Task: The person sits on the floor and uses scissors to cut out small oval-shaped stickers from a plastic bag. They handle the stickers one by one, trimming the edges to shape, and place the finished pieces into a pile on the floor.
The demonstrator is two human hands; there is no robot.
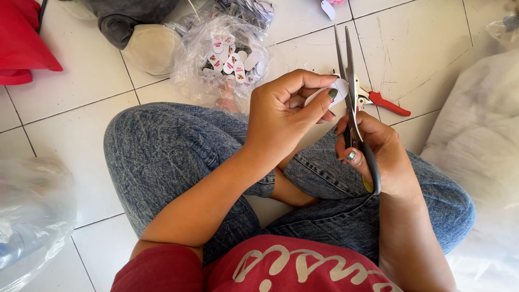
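My left hand (289,111) pinches a small white oval tag (336,90) between thumb and fingers, held above my crossed legs in blue jeans. My right hand (378,154) grips a pair of scissors (350,81) with dark handles; the long blades point up and away, nearly closed, right beside the tag's edge. The two hands are close together over my right knee.
A clear plastic bag (227,59) full of small white printed tags lies on the white tiled floor (81,103) ahead. Red-handled pliers (381,101) lie behind the scissors. Big plastic bags sit at the right (481,140) and lower left (30,211). Red cloth (21,43) is top left.
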